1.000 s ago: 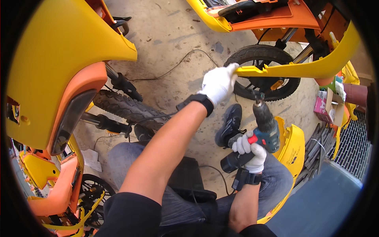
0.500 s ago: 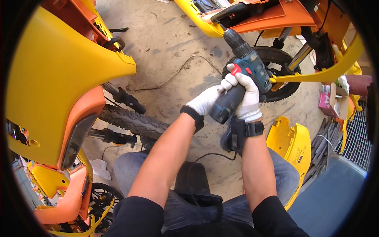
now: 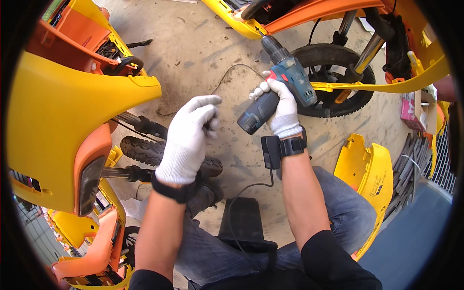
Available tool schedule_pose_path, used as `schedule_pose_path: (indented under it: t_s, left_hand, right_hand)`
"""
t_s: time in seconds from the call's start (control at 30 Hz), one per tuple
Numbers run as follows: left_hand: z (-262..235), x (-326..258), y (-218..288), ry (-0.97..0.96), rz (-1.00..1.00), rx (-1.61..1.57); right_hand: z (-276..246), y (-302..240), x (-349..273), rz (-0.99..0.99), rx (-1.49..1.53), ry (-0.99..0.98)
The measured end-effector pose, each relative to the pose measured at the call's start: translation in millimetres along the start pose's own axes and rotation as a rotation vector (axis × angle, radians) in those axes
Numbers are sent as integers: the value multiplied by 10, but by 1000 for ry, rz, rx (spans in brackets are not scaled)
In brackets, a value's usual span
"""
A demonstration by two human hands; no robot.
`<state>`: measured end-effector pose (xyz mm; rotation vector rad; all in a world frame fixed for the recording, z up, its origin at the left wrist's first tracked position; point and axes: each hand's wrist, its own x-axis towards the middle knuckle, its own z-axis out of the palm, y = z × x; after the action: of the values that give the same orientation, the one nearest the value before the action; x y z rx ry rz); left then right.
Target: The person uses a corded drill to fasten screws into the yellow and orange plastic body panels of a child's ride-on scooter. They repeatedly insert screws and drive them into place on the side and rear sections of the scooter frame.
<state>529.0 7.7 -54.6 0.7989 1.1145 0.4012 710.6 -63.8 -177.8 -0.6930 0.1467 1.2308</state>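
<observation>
My right hand (image 3: 282, 108), in a white glove, grips a blue-green cordless drill (image 3: 280, 82) by its handle. The drill's nose points up and left at the yellow edge of an orange and yellow scooter body panel (image 3: 241, 21). My left hand (image 3: 188, 140), also gloved, hovers over the concrete floor left of the drill with fingers curled together; whether it pinches something small I cannot tell. A black device is strapped to my right wrist (image 3: 282, 147), with a cable running down to a black pack (image 3: 244, 224) on my lap.
A large yellow and orange scooter fairing (image 3: 63, 130) fills the left side. A black front wheel (image 3: 338, 82) with fork stands at upper right. A loose yellow panel (image 3: 367, 169) lies by my right knee. A knobby tyre (image 3: 145, 150) sits below my left hand.
My right hand lifted the drill from my lap up to the top panel. My left hand let go of the yellow strip near the wheel, briefly steadied the drill, then pulled back left.
</observation>
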Motion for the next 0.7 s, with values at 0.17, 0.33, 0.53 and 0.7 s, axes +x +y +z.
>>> schedule_pose_path:
  t_s: [0.17,0.33,0.53,0.7]
  left_hand:
    - [19,-167,-29,-17,16,-142]
    - [113,-24,-55,-32,-12,-105]
    - [90,76,-14,-33,55,-83]
    - [18,131,-1,15,69,-157]
  right_hand:
    - [86,84,184,-66,-54,68]
    - [52,125,291,-39,-3,87]
    - [157,228,320,-135,-94,91]
    - [242,353,397,-186,-83,153]
